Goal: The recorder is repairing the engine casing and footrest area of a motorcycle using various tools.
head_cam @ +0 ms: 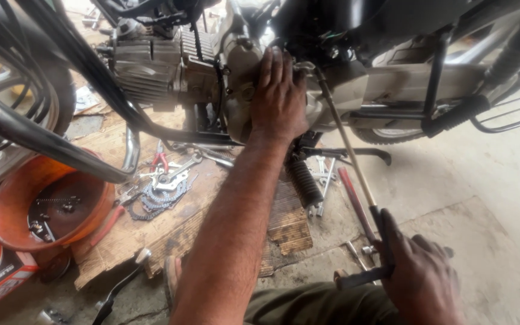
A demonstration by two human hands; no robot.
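Long T-handle wrench — slim pale metal shaft, dark crossbar grip at the near end, slanted from lower right up to the engine, far tip seated beside the crankcase. Engine case — dull grey metal, grimy, rounded cover, finned cylinder to its left, mounted in the motorcycle frame.

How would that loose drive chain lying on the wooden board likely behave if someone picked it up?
The chain lies in loose curls, so it would probably droop limply. Its metal links suggest it is heavy for its size. It looks dark and greasy, so likely slippery.
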